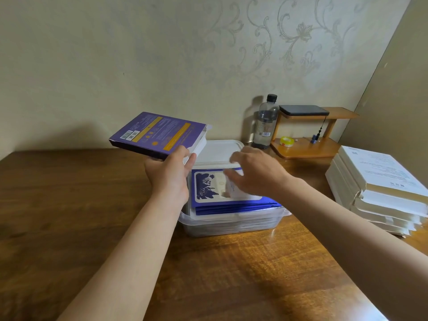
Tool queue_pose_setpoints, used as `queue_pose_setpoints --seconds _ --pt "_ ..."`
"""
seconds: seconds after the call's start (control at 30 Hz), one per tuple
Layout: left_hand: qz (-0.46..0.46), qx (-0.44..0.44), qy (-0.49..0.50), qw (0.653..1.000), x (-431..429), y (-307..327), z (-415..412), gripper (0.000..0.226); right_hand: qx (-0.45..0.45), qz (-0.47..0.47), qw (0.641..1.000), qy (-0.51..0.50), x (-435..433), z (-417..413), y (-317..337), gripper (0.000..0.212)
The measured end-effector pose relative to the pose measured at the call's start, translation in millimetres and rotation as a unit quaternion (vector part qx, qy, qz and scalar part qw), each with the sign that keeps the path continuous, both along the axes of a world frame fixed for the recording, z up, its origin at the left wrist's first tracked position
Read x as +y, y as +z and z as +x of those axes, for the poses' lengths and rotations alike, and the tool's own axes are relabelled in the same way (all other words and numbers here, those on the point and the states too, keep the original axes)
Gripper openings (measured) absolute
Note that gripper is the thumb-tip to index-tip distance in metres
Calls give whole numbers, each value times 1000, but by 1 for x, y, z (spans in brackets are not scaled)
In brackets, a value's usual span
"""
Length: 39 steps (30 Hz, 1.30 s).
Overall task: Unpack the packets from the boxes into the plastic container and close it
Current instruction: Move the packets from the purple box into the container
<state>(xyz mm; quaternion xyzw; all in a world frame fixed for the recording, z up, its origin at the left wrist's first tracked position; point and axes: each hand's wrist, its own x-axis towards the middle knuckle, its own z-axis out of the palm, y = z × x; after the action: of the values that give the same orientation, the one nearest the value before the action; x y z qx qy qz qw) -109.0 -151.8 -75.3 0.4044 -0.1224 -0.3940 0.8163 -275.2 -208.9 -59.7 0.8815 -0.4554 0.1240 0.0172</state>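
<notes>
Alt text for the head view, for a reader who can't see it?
A person's left-hand grip holds an open-ended purple box above a wooden table while the right-hand grip, open and blurred, reaches over blue packets stacked in a clear plastic container. A lid lies behind it; white boxes are stacked at right.
</notes>
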Motion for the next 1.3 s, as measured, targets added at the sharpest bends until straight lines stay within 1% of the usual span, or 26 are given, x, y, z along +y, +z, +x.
queue_pose_setpoints --seconds 0.03,0.1,0.23,0.37,0.57,0.77,0.97,1.17,1.3 --pt "-1 0 1 1000 0 0 0 53 2 34 999 26 4 6 1 52" --pt "-1 -3 2 1000 0 -1 0 53 22 95 994 57 9 17 0 63" --pt "-5 -3 -1 1000 0 0 1 52 107 141 978 107 6 24 -4 76" --pt "-9 -7 -9 1000 -1 0 2 49 119 149 973 126 0 20 -11 75" --pt "-7 -21 -11 1000 -2 -1 2 49 117 137 974 136 -3 15 -13 74" --pt "-9 -26 -13 1000 -1 -2 2 41 140 112 973 143 -2 13 -22 74" --pt "-7 -33 -10 999 -2 -4 3 47 131 106 974 152 -8 13 -33 78" --pt "-8 -35 -14 999 -4 -4 3 47 143 111 971 155 -8 14 -31 77" --pt "-5 -28 -10 1000 -5 -4 3 49 136 147 968 153 -7 12 -21 76"
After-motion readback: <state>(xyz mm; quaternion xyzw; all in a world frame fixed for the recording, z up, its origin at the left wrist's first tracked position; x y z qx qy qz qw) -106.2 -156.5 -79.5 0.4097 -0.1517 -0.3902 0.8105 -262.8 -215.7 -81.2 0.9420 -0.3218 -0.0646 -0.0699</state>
